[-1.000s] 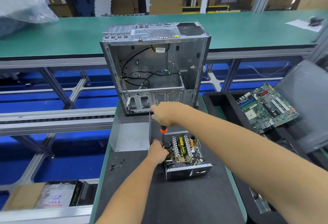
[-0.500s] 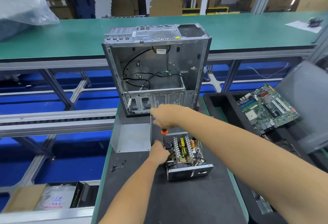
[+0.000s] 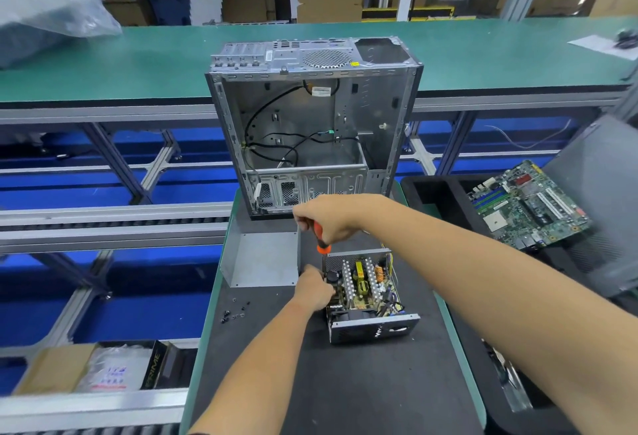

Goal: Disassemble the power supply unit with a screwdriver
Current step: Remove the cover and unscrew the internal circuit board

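a person's two bare arms reach over a dark work mat (image 3: 345,383) on a narrow table. the right hand (image 3: 331,215) has its fingers curled around the orange and black handle of a screwdriver (image 3: 321,241), held upright with its shaft pointing down into the far left corner of an open power supply unit (image 3: 366,293). the unit sits on the mat directly below those fingers, its cover off, with coils, heat sinks and yellow parts showing. the left hand (image 3: 316,289) rests against the unit's left edge, fingers bent onto it near the screwdriver's tip; how firmly they grasp cannot be told. just left of the left fingers lies a bent grey metal cover (image 3: 264,258), and nearer the person a few small dark screws (image 3: 234,314). beyond the right fingers stands an emptied computer case (image 3: 310,124). well to the right of both hands, a green motherboard (image 3: 528,207) lies in a black tray.
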`<action>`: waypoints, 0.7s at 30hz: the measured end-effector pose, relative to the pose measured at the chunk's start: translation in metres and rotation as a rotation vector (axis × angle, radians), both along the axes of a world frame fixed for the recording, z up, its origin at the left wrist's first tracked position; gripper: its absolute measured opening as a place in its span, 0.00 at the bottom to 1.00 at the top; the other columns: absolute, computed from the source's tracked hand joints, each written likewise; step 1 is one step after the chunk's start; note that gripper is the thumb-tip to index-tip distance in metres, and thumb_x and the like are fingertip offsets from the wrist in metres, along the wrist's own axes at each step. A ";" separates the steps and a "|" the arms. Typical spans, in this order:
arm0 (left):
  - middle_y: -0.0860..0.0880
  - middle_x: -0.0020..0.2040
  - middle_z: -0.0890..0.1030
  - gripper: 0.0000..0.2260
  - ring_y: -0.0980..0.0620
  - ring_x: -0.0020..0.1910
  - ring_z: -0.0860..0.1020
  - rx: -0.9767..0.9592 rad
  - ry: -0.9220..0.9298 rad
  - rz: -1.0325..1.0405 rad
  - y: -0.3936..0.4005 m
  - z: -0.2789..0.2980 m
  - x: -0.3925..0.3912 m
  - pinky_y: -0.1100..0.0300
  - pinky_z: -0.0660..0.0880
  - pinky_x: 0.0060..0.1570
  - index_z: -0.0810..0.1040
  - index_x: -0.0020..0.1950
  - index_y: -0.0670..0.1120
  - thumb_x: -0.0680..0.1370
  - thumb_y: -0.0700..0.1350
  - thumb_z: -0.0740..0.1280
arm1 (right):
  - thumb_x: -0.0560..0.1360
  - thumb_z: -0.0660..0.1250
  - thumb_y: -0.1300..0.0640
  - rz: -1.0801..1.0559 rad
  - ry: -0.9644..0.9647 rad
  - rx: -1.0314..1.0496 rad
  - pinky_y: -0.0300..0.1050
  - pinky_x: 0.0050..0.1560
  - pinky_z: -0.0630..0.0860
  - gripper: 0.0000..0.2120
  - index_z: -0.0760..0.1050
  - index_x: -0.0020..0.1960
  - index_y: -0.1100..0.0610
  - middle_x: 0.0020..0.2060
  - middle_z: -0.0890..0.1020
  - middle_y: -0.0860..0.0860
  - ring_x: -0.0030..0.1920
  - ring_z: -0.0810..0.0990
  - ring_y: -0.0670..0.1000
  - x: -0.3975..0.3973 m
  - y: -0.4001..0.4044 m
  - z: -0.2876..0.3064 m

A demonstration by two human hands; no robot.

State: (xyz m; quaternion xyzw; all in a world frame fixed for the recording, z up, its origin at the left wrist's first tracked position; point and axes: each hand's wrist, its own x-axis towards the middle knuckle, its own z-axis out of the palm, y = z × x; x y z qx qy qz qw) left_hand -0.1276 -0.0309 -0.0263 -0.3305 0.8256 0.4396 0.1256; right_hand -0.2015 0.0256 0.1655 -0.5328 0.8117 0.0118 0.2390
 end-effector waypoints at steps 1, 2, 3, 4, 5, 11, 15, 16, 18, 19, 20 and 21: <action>0.45 0.51 0.71 0.15 0.48 0.49 0.71 0.002 -0.002 -0.002 0.000 0.001 0.000 0.58 0.69 0.46 0.66 0.60 0.41 0.76 0.36 0.65 | 0.71 0.63 0.70 -0.003 -0.047 -0.002 0.43 0.36 0.67 0.12 0.68 0.51 0.58 0.40 0.73 0.50 0.40 0.70 0.52 -0.001 0.002 0.001; 0.45 0.51 0.71 0.15 0.48 0.49 0.71 0.004 -0.002 -0.002 0.000 0.001 0.000 0.58 0.69 0.46 0.66 0.60 0.41 0.76 0.36 0.65 | 0.70 0.63 0.69 -0.006 -0.048 0.000 0.43 0.35 0.67 0.12 0.67 0.51 0.58 0.40 0.72 0.50 0.40 0.70 0.52 -0.001 0.003 0.001; 0.45 0.51 0.71 0.15 0.48 0.49 0.71 0.007 0.001 -0.001 0.000 0.000 0.000 0.58 0.69 0.46 0.66 0.60 0.40 0.76 0.36 0.64 | 0.71 0.65 0.66 -0.016 -0.021 0.007 0.43 0.34 0.67 0.11 0.67 0.50 0.58 0.38 0.72 0.50 0.39 0.70 0.53 -0.002 0.003 0.001; 0.45 0.51 0.71 0.15 0.47 0.49 0.71 0.010 0.003 0.000 0.000 0.000 -0.001 0.58 0.69 0.46 0.66 0.61 0.40 0.75 0.36 0.64 | 0.74 0.65 0.61 -0.035 0.035 0.037 0.44 0.33 0.68 0.09 0.66 0.50 0.58 0.38 0.71 0.50 0.36 0.72 0.53 -0.001 0.002 0.002; 0.45 0.51 0.71 0.15 0.47 0.49 0.71 0.013 0.000 -0.001 -0.001 0.000 -0.001 0.58 0.69 0.46 0.66 0.61 0.40 0.75 0.36 0.64 | 0.77 0.63 0.55 -0.035 0.127 0.083 0.44 0.31 0.68 0.09 0.65 0.51 0.58 0.38 0.72 0.51 0.33 0.73 0.53 0.000 0.001 0.001; 0.45 0.48 0.71 0.13 0.47 0.46 0.72 0.000 -0.004 -0.007 0.000 0.000 -0.001 0.56 0.69 0.43 0.63 0.55 0.43 0.75 0.35 0.64 | 0.75 0.62 0.65 0.035 0.123 0.059 0.45 0.34 0.67 0.10 0.68 0.56 0.59 0.46 0.76 0.54 0.40 0.70 0.52 0.003 -0.007 -0.006; 0.45 0.48 0.71 0.13 0.42 0.53 0.75 0.011 -0.002 -0.007 0.000 0.000 0.000 0.55 0.69 0.44 0.64 0.56 0.43 0.75 0.35 0.64 | 0.72 0.64 0.65 0.006 0.001 0.006 0.42 0.33 0.67 0.08 0.69 0.50 0.59 0.39 0.74 0.51 0.38 0.71 0.52 0.001 -0.001 0.000; 0.45 0.48 0.71 0.13 0.42 0.54 0.75 0.017 -0.004 -0.004 0.000 0.000 0.000 0.55 0.70 0.44 0.64 0.57 0.42 0.75 0.35 0.64 | 0.75 0.63 0.60 -0.015 0.054 0.022 0.42 0.32 0.67 0.05 0.69 0.50 0.59 0.37 0.74 0.51 0.34 0.72 0.52 0.002 0.000 0.001; 0.45 0.49 0.71 0.13 0.44 0.51 0.75 0.029 -0.010 -0.001 0.000 0.002 0.000 0.55 0.71 0.45 0.65 0.58 0.42 0.75 0.35 0.63 | 0.81 0.58 0.55 -0.002 0.233 0.114 0.42 0.29 0.65 0.08 0.70 0.51 0.61 0.35 0.72 0.51 0.30 0.71 0.49 0.003 0.000 -0.001; 0.45 0.49 0.71 0.13 0.45 0.49 0.74 0.030 -0.010 -0.002 0.000 0.002 0.000 0.55 0.70 0.44 0.65 0.57 0.42 0.75 0.34 0.63 | 0.81 0.56 0.57 0.035 0.295 0.148 0.42 0.29 0.64 0.08 0.70 0.52 0.61 0.37 0.72 0.52 0.32 0.70 0.50 0.003 -0.001 -0.003; 0.45 0.49 0.71 0.13 0.46 0.47 0.73 0.027 -0.007 -0.004 0.000 0.002 0.000 0.56 0.70 0.43 0.64 0.58 0.42 0.75 0.34 0.63 | 0.81 0.57 0.58 0.067 0.315 0.134 0.43 0.32 0.64 0.07 0.70 0.54 0.61 0.41 0.74 0.53 0.35 0.71 0.51 0.003 -0.003 -0.006; 0.45 0.49 0.71 0.14 0.47 0.47 0.72 0.023 -0.005 -0.005 0.000 0.002 0.000 0.56 0.70 0.43 0.64 0.58 0.42 0.75 0.34 0.63 | 0.80 0.59 0.59 0.062 0.276 0.093 0.44 0.34 0.65 0.07 0.70 0.55 0.61 0.44 0.76 0.54 0.38 0.71 0.52 0.002 -0.003 -0.007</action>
